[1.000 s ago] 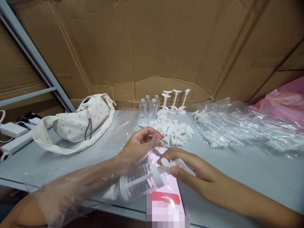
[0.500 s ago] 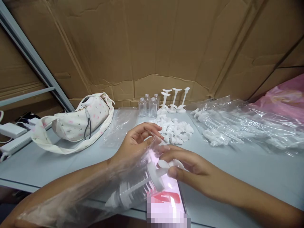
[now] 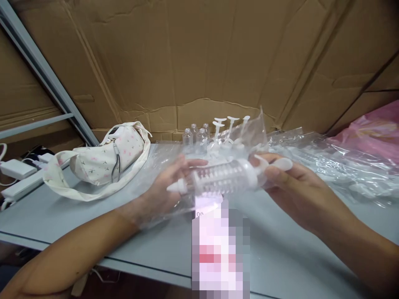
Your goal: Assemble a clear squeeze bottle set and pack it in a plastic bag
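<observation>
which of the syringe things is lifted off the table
The syringe held level between the left hand and right hand, inside a clear bag. The bagged syringes lie on the table.

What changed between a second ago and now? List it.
Both hands lifted the syringe in its clear bag off the table and turned it level, nozzle left. The right hand grips the plunger end, the left hand the bag. The pouch and small bottles stayed put.

Syringe [image 3: 224, 179] in bag [image 3: 249, 133], above table [image 3: 62, 216]
</observation>
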`<state>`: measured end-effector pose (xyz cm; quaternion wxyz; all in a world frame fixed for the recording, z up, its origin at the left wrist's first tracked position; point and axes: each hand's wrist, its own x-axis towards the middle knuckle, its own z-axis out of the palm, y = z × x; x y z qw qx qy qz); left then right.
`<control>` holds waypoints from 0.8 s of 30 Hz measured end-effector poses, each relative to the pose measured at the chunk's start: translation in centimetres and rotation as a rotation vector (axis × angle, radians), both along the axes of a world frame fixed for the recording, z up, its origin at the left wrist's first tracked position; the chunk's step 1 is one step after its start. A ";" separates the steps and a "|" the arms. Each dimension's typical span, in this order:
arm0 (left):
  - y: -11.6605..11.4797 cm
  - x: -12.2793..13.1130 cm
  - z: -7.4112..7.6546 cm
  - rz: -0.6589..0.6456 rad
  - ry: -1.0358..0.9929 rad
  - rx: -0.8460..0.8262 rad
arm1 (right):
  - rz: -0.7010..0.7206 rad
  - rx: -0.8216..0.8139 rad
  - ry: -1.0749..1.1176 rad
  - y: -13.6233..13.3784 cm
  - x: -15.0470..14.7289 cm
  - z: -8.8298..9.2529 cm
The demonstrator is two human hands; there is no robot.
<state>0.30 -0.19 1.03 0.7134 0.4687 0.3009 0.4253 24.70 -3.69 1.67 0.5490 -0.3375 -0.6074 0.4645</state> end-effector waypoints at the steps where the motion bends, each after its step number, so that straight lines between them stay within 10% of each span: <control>1: 0.2 -0.3 0.2 -0.044 -0.059 -0.079 | -0.041 -0.021 0.041 0.3 0.2 0.2; 7: 0.4 -1.3 1.9 -0.118 -0.376 -0.058 | -0.234 -0.132 0.213 1.6 0.9 1.6; 13: 0.3 -1.3 2.0 -0.022 -0.235 0.085 | -0.305 -0.151 0.200 2.3 1.6 1.4; 24: -0.1 -0.7 0.7 -0.023 -0.090 0.142 | -0.114 -0.173 -0.161 2.2 2.8 1.0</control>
